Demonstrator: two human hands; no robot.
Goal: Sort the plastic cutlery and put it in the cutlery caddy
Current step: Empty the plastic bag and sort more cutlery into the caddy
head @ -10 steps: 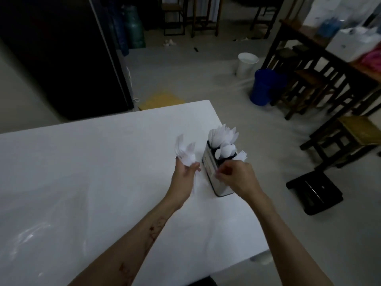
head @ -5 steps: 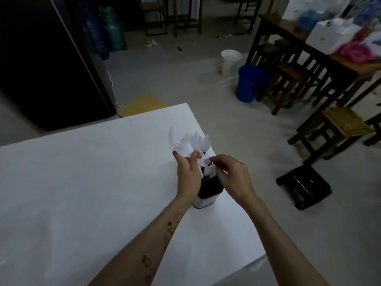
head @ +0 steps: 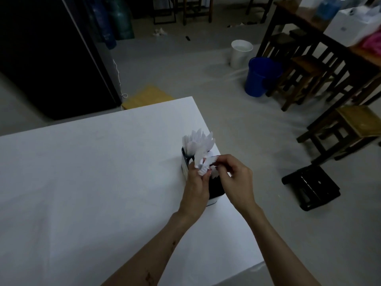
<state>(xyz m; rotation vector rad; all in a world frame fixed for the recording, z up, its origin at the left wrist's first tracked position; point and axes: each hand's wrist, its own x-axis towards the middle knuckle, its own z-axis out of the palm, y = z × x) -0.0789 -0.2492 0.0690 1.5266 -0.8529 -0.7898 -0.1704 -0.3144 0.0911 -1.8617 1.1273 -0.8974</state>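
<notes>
A broad bench [head: 82, 182] covered in smooth, matte white sheeting fills the left and centre, its surface plain but for faint creases. Near its right edge stands the cutlery caddy [head: 215, 188], a boxy upright container with dark walls and a pale base, partly hidden behind the hands. From its far compartment rises a fan of white plastic cutlery [head: 198, 141], thin and glossy, the tips spread like petals; which pieces are spoons, forks or knives cannot be told in the dim light. The left hand [head: 195, 188] is closed in front of the caddy, its fingers curled around a small bunch of white cutlery pieces [head: 203, 164] held just above the caddy's rim. Just beside it, the right hand [head: 237, 182] pinches the toothed end of one of these pieces between thumb and forefinger, the two hands nearly touching over the caddy's near compartment. Farther right, on the pale floor, sit a round blue bucket [head: 260, 77], dark wooden stools [head: 350, 129] and a flat black case [head: 311, 186].
</notes>
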